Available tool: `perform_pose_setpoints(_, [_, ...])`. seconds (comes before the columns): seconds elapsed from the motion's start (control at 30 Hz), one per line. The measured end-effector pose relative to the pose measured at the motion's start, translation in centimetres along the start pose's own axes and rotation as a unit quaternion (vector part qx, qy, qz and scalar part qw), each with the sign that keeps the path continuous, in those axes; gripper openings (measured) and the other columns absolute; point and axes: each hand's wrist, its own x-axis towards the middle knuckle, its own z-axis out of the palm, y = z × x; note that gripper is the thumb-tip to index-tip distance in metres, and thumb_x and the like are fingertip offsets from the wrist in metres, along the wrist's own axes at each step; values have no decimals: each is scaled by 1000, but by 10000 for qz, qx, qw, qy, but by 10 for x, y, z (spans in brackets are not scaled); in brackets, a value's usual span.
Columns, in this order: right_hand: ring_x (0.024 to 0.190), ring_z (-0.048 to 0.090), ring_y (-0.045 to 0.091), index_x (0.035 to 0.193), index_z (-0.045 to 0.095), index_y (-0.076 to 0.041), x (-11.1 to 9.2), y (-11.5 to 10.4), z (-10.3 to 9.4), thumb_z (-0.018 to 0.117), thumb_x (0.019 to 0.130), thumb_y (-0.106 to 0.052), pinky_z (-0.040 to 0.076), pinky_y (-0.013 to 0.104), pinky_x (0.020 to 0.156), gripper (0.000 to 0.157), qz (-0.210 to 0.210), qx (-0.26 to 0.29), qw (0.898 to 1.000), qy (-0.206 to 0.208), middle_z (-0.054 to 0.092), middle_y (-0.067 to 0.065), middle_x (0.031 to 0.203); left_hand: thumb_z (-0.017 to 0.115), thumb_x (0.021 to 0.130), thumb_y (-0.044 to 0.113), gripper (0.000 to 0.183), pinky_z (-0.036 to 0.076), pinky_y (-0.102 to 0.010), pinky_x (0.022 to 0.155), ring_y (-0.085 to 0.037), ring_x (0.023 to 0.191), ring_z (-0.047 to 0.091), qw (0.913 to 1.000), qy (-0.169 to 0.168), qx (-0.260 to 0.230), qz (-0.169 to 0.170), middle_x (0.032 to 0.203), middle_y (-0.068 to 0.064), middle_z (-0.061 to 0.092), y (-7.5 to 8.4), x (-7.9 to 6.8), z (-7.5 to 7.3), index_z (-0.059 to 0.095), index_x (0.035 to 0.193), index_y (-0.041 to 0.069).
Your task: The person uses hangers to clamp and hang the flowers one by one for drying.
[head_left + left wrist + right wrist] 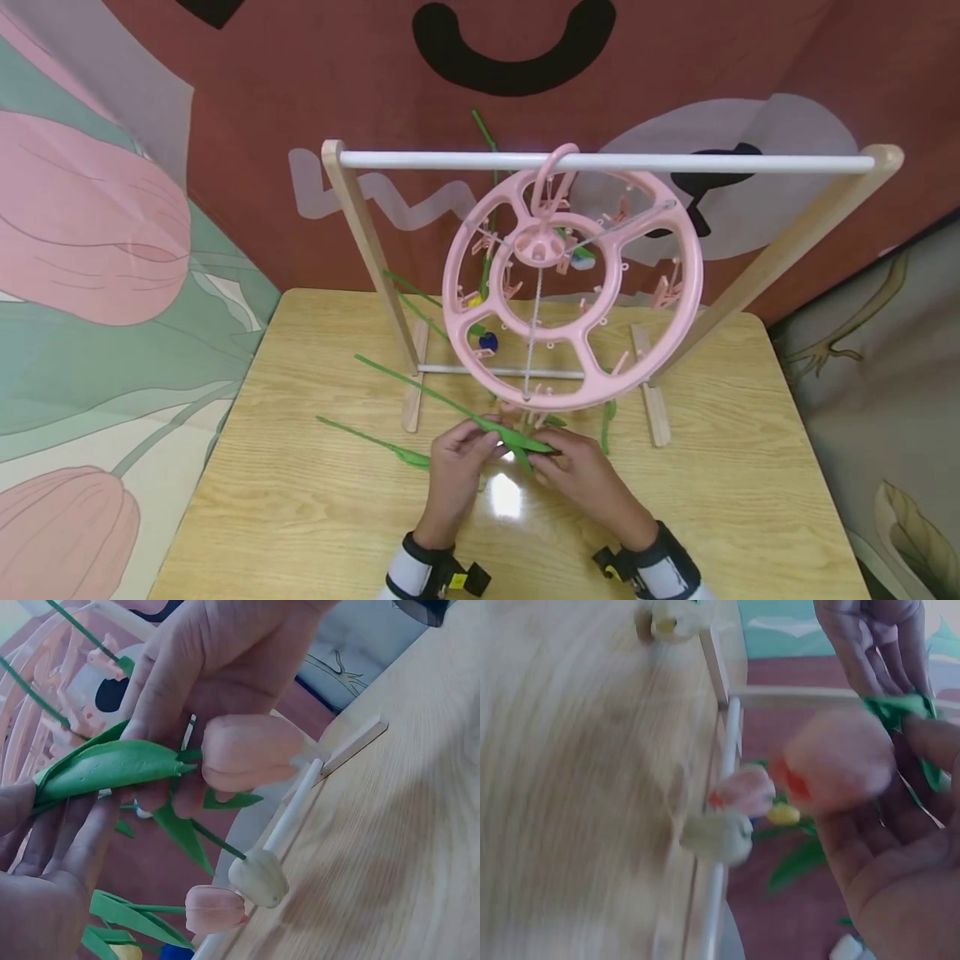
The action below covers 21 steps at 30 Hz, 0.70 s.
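Observation:
Both hands hold an artificial pink tulip (pixel 247 754) with green leaves (pixel 112 766), low in front of a pink round clip hanger (pixel 693 283). My left hand (pixel 457 471) pinches its green stem and leaf between thumb and fingers. At the leaf end near the bloom, my right hand (pixel 588 479) grips with its thumb and fingers. The bloom (pixel 840 761) shows large in the right wrist view, blurred, while in the head view it is hidden. Just beyond the hands hang a white tulip (pixel 259 877) and another pink tulip (pixel 215 909), blooms down.
A wooden stand with a white top rail (pixel 450 161) carries the hanger, its wooden feet (pixel 656 412) on the table (pixel 300 517). Left of the hands lies another green stem (pixel 360 433). A blue bloom (pixel 488 342) and a yellow bloom (pixel 784 815) show behind.

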Motion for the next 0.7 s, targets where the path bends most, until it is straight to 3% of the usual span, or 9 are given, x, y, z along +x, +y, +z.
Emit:
perform_pose_setpoints(0.1, [106, 72, 13, 125, 71, -21, -3, 0, -12, 77, 93, -16, 63, 38, 90, 33, 86, -287, 9994, -157, 74, -4, 120, 59, 99, -8, 32, 63, -38, 88, -16, 102, 76, 9999, 16, 115, 63, 113, -2, 76, 0, 0, 2, 49, 119, -32])
perform_pose_setpoints(0.17, [119, 68, 20, 130, 69, -21, -6, 0, -23, 77, 93, -17, 60, 43, 98, 38, 24, -485, 9984, -301, 71, -1, 129, 59, 99, -8, 29, 63, -38, 88, -16, 102, 75, 9995, 18, 285, 139, 114, -5, 75, 1, 0, 3, 52, 117, -30])
perform_pose_setpoints(0.3, [110, 71, 16, 123, 72, -17, -15, 4, -51, 72, 97, -12, 63, 36, 91, 27, 55, -595, 9971, -480, 74, 2, 123, 61, 98, -7, 20, 63, -35, 88, -15, 103, 74, 9956, -148, 712, 586, 110, -28, 71, 2, -1, 2, 61, 114, -20])
perform_pose_setpoints(0.37, [98, 71, 10, 113, 75, -18, -20, 5, -69, 69, 99, -7, 63, 28, 80, 19, 181, -674, 9966, -434, 76, -3, 112, 60, 98, -10, 17, 63, -35, 90, -15, 106, 72, 9909, -307, 894, 954, 108, -36, 66, 1, -2, 1, 64, 112, -17])
perform_pose_setpoints(0.43, [85, 69, 3, 105, 75, -18, -22, 4, -88, 68, 98, -2, 60, 24, 69, 19, 254, -827, 9961, -176, 76, -7, 99, 59, 97, -13, 16, 62, -35, 91, -16, 109, 71, 9852, -440, 1061, 1276, 108, -37, 65, 2, -3, 1, 65, 112, -15])
perform_pose_setpoints(0.53, [74, 62, 0, 99, 74, -17, -22, 1, -114, 69, 94, 4, 53, 19, 60, 22, 211, -1222, 9909, 530, 72, -8, 86, 59, 95, -16, 18, 61, -38, 93, -22, 111, 70, 9797, -583, 1144, 1539, 111, -32, 66, 2, -3, 1, 65, 112, -13])
perform_pose_setpoints(0.7, [75, 54, -1, 107, 72, -6, -9, -6, -144, 71, 92, 7, 45, 8, 64, 20, 40, -1502, 9690, 1964, 66, -4, 87, 57, 93, -20, 22, 60, -42, 95, -30, 113, 69, 9763, -848, 1010, 1715, 115, -27, 66, 2, -2, 0, 64, 113, -14])
